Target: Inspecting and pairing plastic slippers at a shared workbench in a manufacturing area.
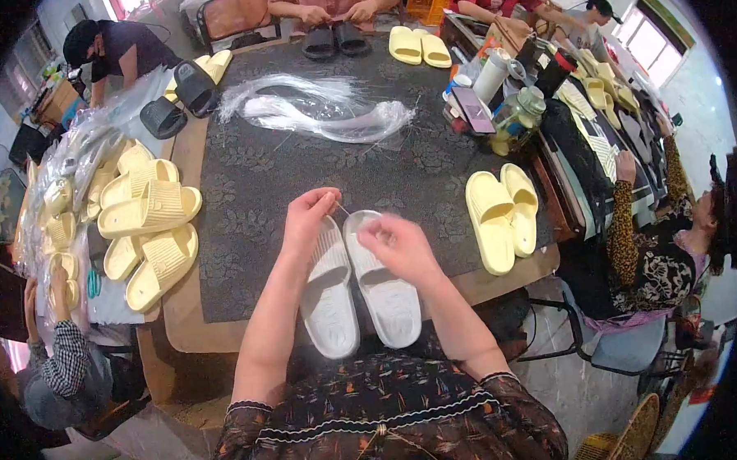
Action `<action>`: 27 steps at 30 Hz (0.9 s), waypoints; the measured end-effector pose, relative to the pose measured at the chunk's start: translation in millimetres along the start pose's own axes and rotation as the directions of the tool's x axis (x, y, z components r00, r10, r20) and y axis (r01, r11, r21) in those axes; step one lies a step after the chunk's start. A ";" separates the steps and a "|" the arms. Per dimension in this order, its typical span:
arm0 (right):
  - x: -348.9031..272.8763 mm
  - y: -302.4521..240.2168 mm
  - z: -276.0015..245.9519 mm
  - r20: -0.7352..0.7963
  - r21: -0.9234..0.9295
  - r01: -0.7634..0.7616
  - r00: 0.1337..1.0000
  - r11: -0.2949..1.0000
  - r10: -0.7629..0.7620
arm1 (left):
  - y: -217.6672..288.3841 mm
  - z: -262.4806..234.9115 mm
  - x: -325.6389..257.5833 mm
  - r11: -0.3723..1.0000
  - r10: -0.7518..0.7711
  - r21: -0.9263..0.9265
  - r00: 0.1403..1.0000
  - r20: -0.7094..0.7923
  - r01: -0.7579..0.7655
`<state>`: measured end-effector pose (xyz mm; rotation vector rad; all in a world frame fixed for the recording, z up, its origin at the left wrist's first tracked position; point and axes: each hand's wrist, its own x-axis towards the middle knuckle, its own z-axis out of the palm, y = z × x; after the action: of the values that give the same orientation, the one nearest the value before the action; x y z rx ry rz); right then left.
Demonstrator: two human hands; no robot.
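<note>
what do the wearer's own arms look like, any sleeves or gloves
Bare forearms below short dark sleeves with small orange and pale flecks and light wavy trim at the hem. The left grip and right grip are gloveless; no watch or bracelet shows, though the right is blurred.

Dark top (367, 394) flecked orange and white, short sleeves (242, 433), wavy white trim (312, 437); thin tan cord (383, 431)

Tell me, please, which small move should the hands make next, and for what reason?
Probably bring the right hand to the thin strand and pinch it. The left hand seems to pinch that strand near the toes of the grey slippers, which lie side by side; the right hand, blurred over the right slipper, shows no clear grip on it.
</note>
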<state>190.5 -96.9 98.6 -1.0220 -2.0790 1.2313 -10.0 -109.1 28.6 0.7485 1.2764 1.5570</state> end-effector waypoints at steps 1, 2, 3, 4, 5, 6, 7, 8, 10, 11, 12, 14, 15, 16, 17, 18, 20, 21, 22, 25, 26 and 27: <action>16.9 1.9 9.6 -0.073 0.013 0.079 0.994 0.997 -0.078 | 1.5 -0.7 -1.0 1.000 0.001 0.004 1.000 -0.006 -0.001; 31.4 5.6 17.9 -0.157 0.017 0.151 0.977 0.988 -0.147 | 2.5 1.3 -0.8 1.000 -0.010 -0.009 1.000 -0.008 0.010; 43.2 6.3 25.9 -0.146 0.035 0.061 0.988 0.997 -0.056 | 2.6 0.4 -2.4 1.000 -0.022 -0.020 1.000 -0.020 0.022; 54.2 15.0 33.7 -0.151 0.047 0.039 0.988 0.998 -0.032 | 11.8 7.8 -7.1 0.999 -0.030 -0.020 0.998 -0.059 0.029; 61.6 25.4 39.7 -0.156 0.058 0.015 0.988 0.998 -0.006 | 8.9 7.6 -5.5 0.999 -0.035 -0.018 0.998 -0.061 0.034; 64.2 28.8 43.1 -0.144 0.060 0.015 0.990 0.998 -0.007 | 7.1 4.8 -5.0 0.998 -0.024 -0.060 0.998 -0.051 0.021; 65.6 33.1 45.3 -0.064 0.176 -0.047 0.996 0.983 0.059 | 5.3 1.7 -4.1 0.995 -0.013 -0.102 0.999 -0.042 0.009; 67.0 37.7 47.3 0.023 0.283 -0.120 0.993 0.951 0.118 | 4.0 -2.8 -2.7 0.998 -0.018 -0.069 1.000 -0.023 0.016; 65.4 45.8 48.3 0.002 0.317 -0.076 0.997 0.945 0.080 | 6.3 -1.6 -3.4 1.000 -0.015 -0.026 1.000 -0.024 0.015; 65.0 49.6 49.1 -0.034 0.350 -0.021 0.999 0.936 0.036 | 7.4 -0.8 -4.2 1.000 -0.004 0.021 1.000 -0.015 0.004; 66.0 48.9 48.2 -0.044 0.357 -0.027 0.998 0.934 0.046 | 15.5 5.5 -7.0 1.000 -0.025 -0.004 0.998 -0.065 0.025; 65.4 58.4 51.2 -0.104 0.394 -0.010 0.993 0.919 0.055 | 7.0 4.1 -5.6 1.000 -0.011 -0.011 0.998 -0.066 0.010; 65.7 58.6 53.1 -0.171 0.430 0.020 0.983 0.902 0.060 | 5.1 1.8 -4.8 1.000 0.012 -0.012 0.998 -0.063 -0.013; 65.9 59.1 52.3 -0.195 0.449 0.060 0.980 0.892 0.032 | 4.2 -1.0 -2.9 1.000 0.021 -0.020 0.999 -0.037 -0.022; 66.2 59.3 51.6 -0.190 0.450 0.058 0.981 0.891 0.032 | 2.8 -2.9 -1.8 1.000 0.021 -0.021 0.999 -0.043 -0.022; 66.2 57.2 50.8 -0.175 0.473 0.056 0.984 0.879 0.032 | 4.0 -2.6 -2.1 0.999 0.015 -0.035 0.999 -0.036 -0.016; 64.1 51.3 50.4 -0.147 0.486 0.043 0.989 0.873 0.034 | 3.4 -4.7 -2.9 0.999 0.008 -0.053 0.999 -0.031 -0.010; 63.4 53.0 48.0 -0.150 0.496 0.046 0.988 0.867 0.033 | 2.1 -2.5 -1.9 0.998 0.017 -0.059 0.999 -0.034 -0.019; 62.8 54.6 45.5 -0.142 0.474 0.051 0.990 0.879 0.020 | 0.8 -0.7 -0.8 0.998 0.025 -0.065 0.999 -0.036 -0.028; 61.9 53.2 45.6 -0.150 0.422 0.043 0.988 0.905 0.023 | -3.7 -3.5 0.4 0.995 0.026 -0.096 0.999 -0.022 -0.028; 62.7 54.2 46.4 -0.145 0.420 0.051 0.989 0.906 0.012 | -4.9 -5.2 1.1 0.995 0.026 -0.097 0.999 -0.019 -0.028; 62.7 53.7 46.6 -0.139 0.419 0.058 0.990 0.906 0.001 | -3.6 -5.0 0.5 0.994 0.019 -0.111 1.000 -0.014 -0.020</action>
<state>138.1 -53.1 32.9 -0.8421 -1.6166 1.4688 -13.6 -110.5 23.8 0.6827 1.1842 1.6371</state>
